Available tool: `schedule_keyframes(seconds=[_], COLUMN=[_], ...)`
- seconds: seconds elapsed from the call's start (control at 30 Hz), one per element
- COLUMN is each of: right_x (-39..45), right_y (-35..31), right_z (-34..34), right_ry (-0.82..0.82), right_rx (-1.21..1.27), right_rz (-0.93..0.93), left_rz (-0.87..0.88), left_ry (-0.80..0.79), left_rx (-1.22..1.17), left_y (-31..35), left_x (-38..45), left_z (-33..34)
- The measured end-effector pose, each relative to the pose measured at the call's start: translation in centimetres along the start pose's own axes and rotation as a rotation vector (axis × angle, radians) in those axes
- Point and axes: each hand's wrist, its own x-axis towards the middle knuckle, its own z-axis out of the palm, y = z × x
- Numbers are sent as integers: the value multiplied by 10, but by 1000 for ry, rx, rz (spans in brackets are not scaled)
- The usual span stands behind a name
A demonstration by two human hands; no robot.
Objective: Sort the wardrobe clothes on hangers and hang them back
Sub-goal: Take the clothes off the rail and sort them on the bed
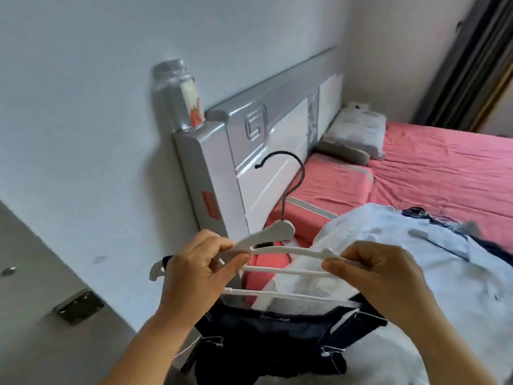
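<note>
I hold a white plastic hanger (pixel 277 240) with a dark metal hook in front of me, level, over the bed's near corner. My left hand (pixel 194 270) grips its left arm, thumb and fingers curled round it. My right hand (pixel 383 276) pinches its right arm. A dark navy garment (pixel 266 343) with frayed edges hangs below from the hanger's lower bar. Pale blue and white clothes (pixel 388 245) lie heaped on the bed under my right hand, with more dark cloth at their far edge.
A bed with a pink sheet (pixel 444 173) fills the right side, with grey pillows (pixel 355 134) at its head. A plastic bottle (pixel 183 98) stands on the grey-white headboard (pixel 263 140). A grey door with a metal hinge (pixel 77 307) is at lower left. Dark curtains hang top right.
</note>
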Motion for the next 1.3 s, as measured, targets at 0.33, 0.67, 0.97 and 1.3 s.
schedule_keyframes(seconds=[0.33,0.67,0.97,1.3], right_x=[92,271,406,464], right_y=[49,156,299,483], right_z=[-85,-211,-266,-227], right_ry=[401,498,408,261], right_rx=[-14,-53,40,-30], right_rz=[162,274,353,588], left_rz=[112,60,1,-174], left_ry=[-145,-478,-678,-987], left_rx=[-45,-6,-54,16], left_y=[27,57,66,32], left_x=[153,273,365,373], left_z=[129,307,463,615])
